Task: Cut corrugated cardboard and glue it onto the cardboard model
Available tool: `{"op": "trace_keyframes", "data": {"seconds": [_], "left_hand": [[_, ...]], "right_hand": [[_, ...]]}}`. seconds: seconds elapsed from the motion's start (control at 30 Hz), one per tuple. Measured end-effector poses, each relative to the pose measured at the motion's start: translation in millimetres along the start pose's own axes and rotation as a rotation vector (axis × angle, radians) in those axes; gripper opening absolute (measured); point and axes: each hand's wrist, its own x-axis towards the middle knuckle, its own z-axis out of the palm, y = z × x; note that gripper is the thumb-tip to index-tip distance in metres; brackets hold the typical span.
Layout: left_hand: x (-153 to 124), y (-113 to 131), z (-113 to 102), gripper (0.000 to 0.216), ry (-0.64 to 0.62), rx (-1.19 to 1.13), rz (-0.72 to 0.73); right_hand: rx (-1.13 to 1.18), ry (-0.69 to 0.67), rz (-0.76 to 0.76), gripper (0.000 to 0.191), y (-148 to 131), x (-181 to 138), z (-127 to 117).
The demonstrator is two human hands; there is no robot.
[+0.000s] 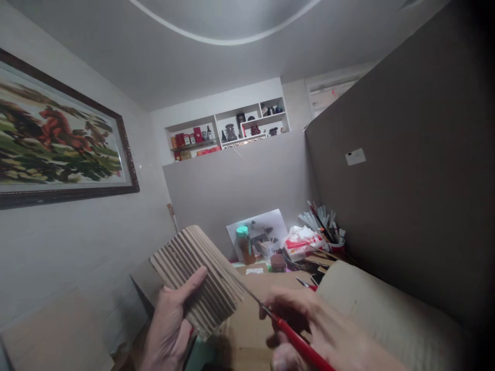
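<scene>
My left hand (170,319) grips a ribbed, tan-grey block (197,273) that looks like corrugated cardboard, tilted up in front of me. Its thumb lies across the ridged face; the fingers behind are mostly hidden. In my right hand (297,319) is a slim red-handled tool (296,340) with a thin metal shaft, held like a pen. The shaft points up and left, and its tip reaches the block's right edge; whether it touches, I cannot tell. Below both hands lies a brown board (255,330).
A green-lidded jar (245,245) stands behind, before a propped picture sheet (276,221). A tissue pack (303,242) and a red pot of brushes (336,247) are at right. A rounded beige surface (371,299) flanks my right arm. Grey partitions (247,185) enclose the back and right.
</scene>
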Motion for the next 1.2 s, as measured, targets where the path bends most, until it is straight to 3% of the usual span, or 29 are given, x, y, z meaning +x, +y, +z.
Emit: {"op": "trace_keyframes", "data": {"seconds": [0.33,0.57,0.73,0.87,1.2], "left_hand": [[-13.9,-9.0,11.1,0.048,-0.095,0.185,-0.015],[-17.0,-18.0,13.2,0.050,-0.145,0.204,-0.062],[-14.3,-23.4,13.4,0.048,-0.188,0.147,-0.105],[-17.6,-24.3,14.3,0.053,-0.217,0.124,-0.143],[-16.3,-32.7,24.6,0.062,-0.118,0.060,-0.142]], "right_hand": [[-0.037,-0.062,0.153,0.042,1.1,1.5,8.6],[0.034,-0.011,0.073,0.058,6.8,3.4,9.4],[0.036,0.107,0.050,0.057,7.8,2.5,9.5],[-0.029,0.107,0.031,0.053,5.9,1.7,9.6],[0.054,0.147,-0.015,0.038,10.1,5.2,11.7]]}}
